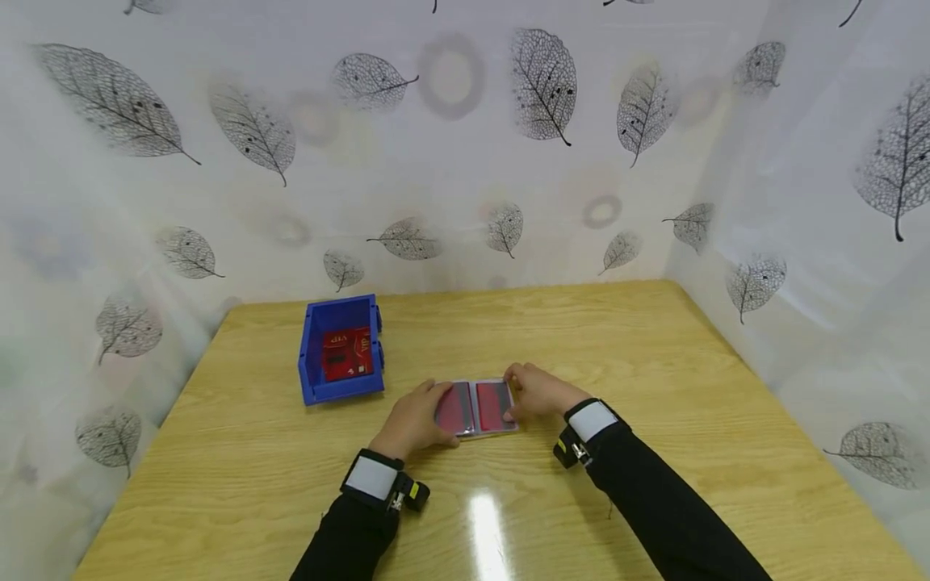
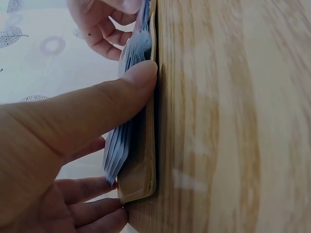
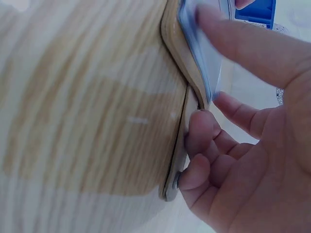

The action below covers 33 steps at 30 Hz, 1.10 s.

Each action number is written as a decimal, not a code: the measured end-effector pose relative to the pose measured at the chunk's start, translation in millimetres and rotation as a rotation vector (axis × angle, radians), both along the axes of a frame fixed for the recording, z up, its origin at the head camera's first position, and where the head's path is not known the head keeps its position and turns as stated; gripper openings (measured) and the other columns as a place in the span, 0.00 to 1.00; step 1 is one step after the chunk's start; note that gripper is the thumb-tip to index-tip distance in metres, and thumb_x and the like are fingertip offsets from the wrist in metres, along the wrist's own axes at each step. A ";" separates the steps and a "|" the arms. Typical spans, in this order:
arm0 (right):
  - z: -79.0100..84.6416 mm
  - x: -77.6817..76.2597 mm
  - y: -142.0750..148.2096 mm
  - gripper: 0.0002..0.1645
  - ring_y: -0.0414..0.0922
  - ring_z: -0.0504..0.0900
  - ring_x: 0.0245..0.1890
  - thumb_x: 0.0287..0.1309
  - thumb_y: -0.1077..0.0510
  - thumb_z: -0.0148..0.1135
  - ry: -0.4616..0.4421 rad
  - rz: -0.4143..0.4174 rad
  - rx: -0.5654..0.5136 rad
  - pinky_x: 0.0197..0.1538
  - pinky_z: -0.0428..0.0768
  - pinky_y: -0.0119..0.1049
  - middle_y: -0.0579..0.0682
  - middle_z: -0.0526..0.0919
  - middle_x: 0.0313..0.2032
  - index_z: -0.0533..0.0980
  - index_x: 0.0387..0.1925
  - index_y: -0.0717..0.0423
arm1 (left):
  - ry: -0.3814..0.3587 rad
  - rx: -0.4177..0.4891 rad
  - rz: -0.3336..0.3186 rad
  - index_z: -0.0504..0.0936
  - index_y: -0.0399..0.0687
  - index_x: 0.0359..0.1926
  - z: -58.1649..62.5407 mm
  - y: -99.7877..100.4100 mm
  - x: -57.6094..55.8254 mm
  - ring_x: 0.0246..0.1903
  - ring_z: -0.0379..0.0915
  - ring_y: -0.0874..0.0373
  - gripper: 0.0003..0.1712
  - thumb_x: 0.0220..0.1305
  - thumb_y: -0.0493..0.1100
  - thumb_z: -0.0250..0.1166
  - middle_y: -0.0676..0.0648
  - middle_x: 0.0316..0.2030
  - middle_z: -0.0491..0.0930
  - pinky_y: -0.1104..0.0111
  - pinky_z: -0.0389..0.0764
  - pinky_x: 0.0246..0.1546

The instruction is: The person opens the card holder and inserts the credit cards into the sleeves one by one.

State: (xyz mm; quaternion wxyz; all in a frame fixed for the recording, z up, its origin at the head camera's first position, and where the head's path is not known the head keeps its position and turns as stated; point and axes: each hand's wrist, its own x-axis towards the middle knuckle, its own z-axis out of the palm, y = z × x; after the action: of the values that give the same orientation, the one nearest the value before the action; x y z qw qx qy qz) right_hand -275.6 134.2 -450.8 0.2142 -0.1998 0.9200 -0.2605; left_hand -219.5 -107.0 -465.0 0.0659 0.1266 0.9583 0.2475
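Note:
A card holder [image 1: 475, 409] lies spread on the table, with red cards showing through its clear sleeves. My left hand [image 1: 417, 420] grips its left side, the thumb at the near edge and the fingers around the far side. In the left wrist view, a stack of clear sleeves [image 2: 118, 148] fans out above the tan cover [image 2: 138, 177]. My right hand [image 1: 541, 391] holds the right edge, its thumb over the sleeves. Below, in the right wrist view, its curled fingers touch a strap with a snap button [image 3: 176, 180].
A blue plastic bin [image 1: 341, 393] stands at the back left of the wooden table [image 1: 617, 347], with red cards [image 1: 347, 353] marked VIP inside. A white leaf-patterned curtain [image 1: 450, 161] hangs behind the table and along its sides.

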 end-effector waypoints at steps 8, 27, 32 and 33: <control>5.3 -4.4 -12.1 0.30 0.48 0.75 0.41 0.45 0.49 0.78 -0.052 -0.057 0.083 0.45 0.75 0.43 0.53 0.75 0.40 0.72 0.44 0.60 | 0.004 -0.008 0.010 0.69 0.46 0.68 -2.0 2.0 0.5 0.60 0.66 0.35 0.55 0.37 0.52 0.83 0.34 0.66 0.65 0.47 0.69 0.58; 5.7 -1.2 -27.4 0.23 0.41 0.64 0.18 0.67 0.52 0.56 -0.011 -0.296 -0.003 0.21 0.61 0.32 0.46 0.66 0.18 0.68 0.17 0.55 | 0.009 -0.010 0.029 0.69 0.47 0.68 -2.2 3.1 1.6 0.60 0.66 0.34 0.55 0.38 0.53 0.82 0.34 0.67 0.64 0.46 0.69 0.58; 7.5 1.1 -28.9 0.15 0.43 0.78 0.26 0.70 0.52 0.52 -0.116 -0.326 -0.343 0.28 0.76 0.33 0.53 0.79 0.30 0.73 0.37 0.62 | 0.001 -0.006 0.029 0.68 0.47 0.68 -0.2 3.8 3.2 0.59 0.68 0.35 0.55 0.38 0.53 0.82 0.34 0.66 0.65 0.45 0.70 0.57; 8.3 1.9 -30.1 0.17 0.46 0.81 0.29 0.71 0.52 0.51 -0.155 -0.308 -0.417 0.31 0.79 0.36 0.56 0.81 0.34 0.73 0.42 0.64 | 0.005 -0.005 0.028 0.69 0.47 0.68 -0.4 3.7 3.1 0.58 0.68 0.35 0.55 0.38 0.53 0.82 0.34 0.66 0.65 0.45 0.70 0.56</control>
State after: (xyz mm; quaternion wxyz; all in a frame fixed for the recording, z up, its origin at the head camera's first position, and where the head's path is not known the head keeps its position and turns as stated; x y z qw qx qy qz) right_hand -273.7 104.1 -442.5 0.1962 -0.0766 0.8469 -0.4883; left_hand -216.4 -103.3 -465.4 0.0605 0.1134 0.9608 0.2458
